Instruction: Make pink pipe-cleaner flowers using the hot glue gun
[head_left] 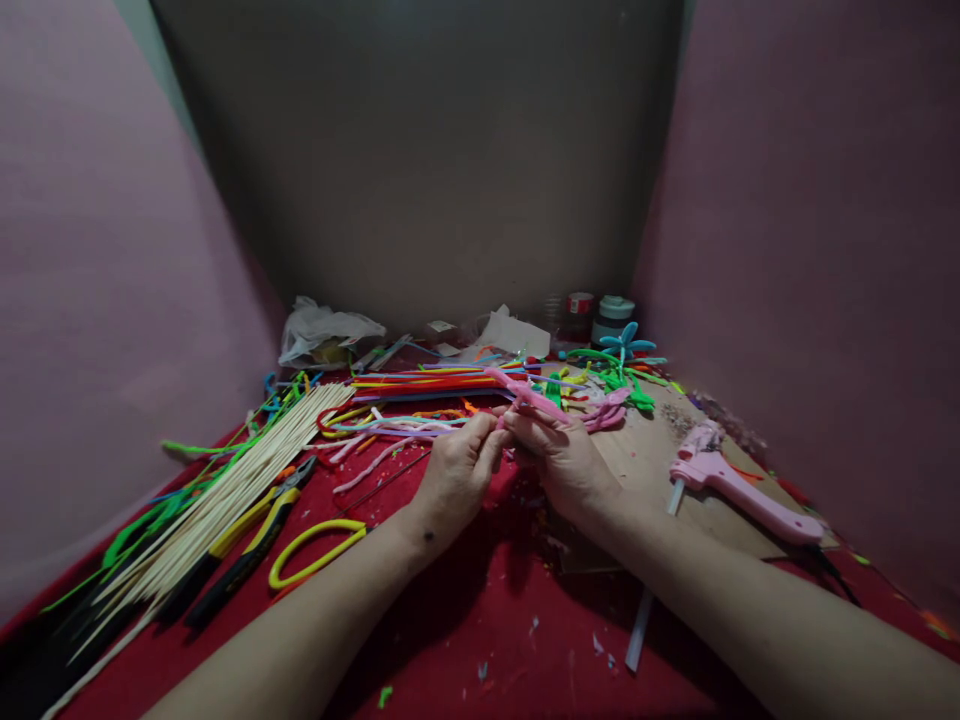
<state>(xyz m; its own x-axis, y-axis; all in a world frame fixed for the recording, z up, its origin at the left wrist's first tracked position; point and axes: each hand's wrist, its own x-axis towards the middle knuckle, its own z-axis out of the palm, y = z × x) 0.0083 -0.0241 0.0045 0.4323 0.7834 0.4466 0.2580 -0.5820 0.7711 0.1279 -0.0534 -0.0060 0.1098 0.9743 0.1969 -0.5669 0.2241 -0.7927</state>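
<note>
Far to the left of the pink fuzzy piece (541,403) lies a big bunch of thin wooden sticks (232,480). Closer to it, but on that same side, are the pliers (281,500) and a yellow handle loop (319,534). Just left of it, and a bit behind, bright fuzzy stems (435,383) lie in a heap on the table (450,640). My left grip (495,438) pinches the low end of the pink fuzzy piece. My right grip (517,425) pinches it too, right beside, so it is up between my two hands. I think small, firm pinches work best here: one side keeps it steady and the other bends it a little at a time, so the fuzz is not squashed. Right of it are pink loops (606,412) on cardboard (660,460), then, farther right, the pink glue gun (750,500).
</note>
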